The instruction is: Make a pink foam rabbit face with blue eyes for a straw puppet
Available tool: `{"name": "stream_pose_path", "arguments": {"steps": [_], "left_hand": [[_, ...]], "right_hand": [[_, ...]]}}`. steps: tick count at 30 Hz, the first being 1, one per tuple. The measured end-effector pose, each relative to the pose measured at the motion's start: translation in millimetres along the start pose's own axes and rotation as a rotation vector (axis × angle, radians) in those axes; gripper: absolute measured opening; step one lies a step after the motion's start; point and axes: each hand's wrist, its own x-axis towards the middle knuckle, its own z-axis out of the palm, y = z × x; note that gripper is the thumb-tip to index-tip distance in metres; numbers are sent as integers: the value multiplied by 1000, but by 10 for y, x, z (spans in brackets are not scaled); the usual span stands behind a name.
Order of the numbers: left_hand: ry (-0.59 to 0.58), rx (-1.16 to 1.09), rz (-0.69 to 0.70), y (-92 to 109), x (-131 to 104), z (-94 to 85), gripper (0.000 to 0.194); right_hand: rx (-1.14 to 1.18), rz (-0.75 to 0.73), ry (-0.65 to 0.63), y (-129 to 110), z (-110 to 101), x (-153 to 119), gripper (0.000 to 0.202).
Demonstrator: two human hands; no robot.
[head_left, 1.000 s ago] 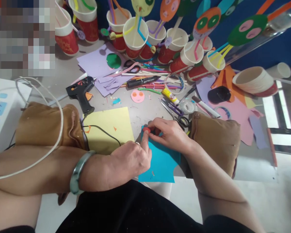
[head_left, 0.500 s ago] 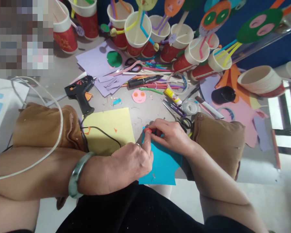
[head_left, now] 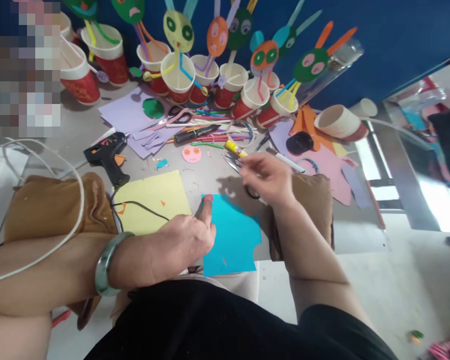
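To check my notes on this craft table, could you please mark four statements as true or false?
1. One finger of the left hand is at the upper left corner of the blue paper sheet. True.
2. The black glue gun lies on that sheet. False: the glue gun is left of it.
3. The round pink paper face has orange eyes. True.
4. The right hand covers this face. False: the right hand is well right of it.

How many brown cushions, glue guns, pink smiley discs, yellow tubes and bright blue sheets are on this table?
Brown cushions: 2 (left one, right one)
Glue gun: 1
Pink smiley disc: 1
Yellow tube: 1
Bright blue sheet: 1
Total: 6
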Motion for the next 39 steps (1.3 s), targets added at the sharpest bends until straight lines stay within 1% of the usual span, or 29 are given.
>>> {"name": "stream_pose_path", "arguments": {"steps": [1, 2, 3, 4, 5, 6, 8, 11, 13, 16, 18, 19, 20, 22, 24, 25, 26, 27, 29, 31, 32, 34, 39], "left_hand": [[-42, -21, 8, -11, 13, -31, 17], [-97, -41, 11, -23, 28, -65, 16], [-141, -59, 14, -36, 42, -98, 16], [-176, -74, 12, -49, 53, -128, 17], [-197, -84, 11, -60, 61, -151, 18], [-205, -88, 7, -69, 64, -168, 19], [-203, -86, 4, -81, 59, -183, 22], [-198, -82, 18, -96, 33, -187, 31], [-204, -92, 34, -110, 15, -203, 35], [-194, -138, 50, -136, -11, -266, 39], [-205, -175, 51, -151, -26, -320, 40], [-214, -188, 53, -157, -31, -342, 40], [-224, -196, 52, -160, -34, -355, 40], [-235, -197, 50, -160, -32, -351, 41], [-218, -189, 51, -154, -22, -306, 41], [-205, -182, 51, -150, -15, -274, 41], [-189, -172, 48, -146, -7, -242, 40], [-173, -162, 48, -142, -1, -211, 39], [-155, -147, 46, -138, 6, -171, 37], [-159, -136, 45, -138, 6, -161, 38], [-161, -132, 44, -139, 3, -164, 38], [-157, -123, 43, -140, -2, -175, 39], [-131, -144, 44, -145, -1, -178, 37]], "right_hand": [[4, 39, 227, 101, -93, 52, 16], [-3, 81, 427, 215, -188, 106, 15], [-27, 135, 554, 333, -281, 159, 14], [-93, 190, 582, 448, -364, 209, 15], [-198, 218, 527, 549, -433, 255, 14], [-319, 217, 420, 631, -486, 300, 12], [-587, 139, 213, 729, -540, 394, 13], [-938, 17, -115, 737, -542, 571, 21], [-1086, -35, -297, 704, -547, 703, 21], [-1150, -131, -452, 670, -613, 863, 19], [-1081, -164, -498, 668, -694, 924, 21], [-1013, -148, -492, 671, -738, 940, 23], [-938, -115, -459, 674, -779, 945, 26], [-816, -25, -338, 674, -838, 921, 30], [-708, 50, -155, 656, -839, 851, 27], [-602, 83, -47, 637, -815, 801, 24], [-447, 114, 49, 612, -774, 744, 22], [-264, 146, 105, 581, -721, 683, 19], [89, 221, 149, 498, -596, 558, 17], [299, 258, 150, 396, -480, 447, 26], [349, 268, 148, 342, -434, 402, 32], [360, 291, 148, 237, -372, 339, 39], [318, 296, 187, 54, -296, 268, 42]]}}
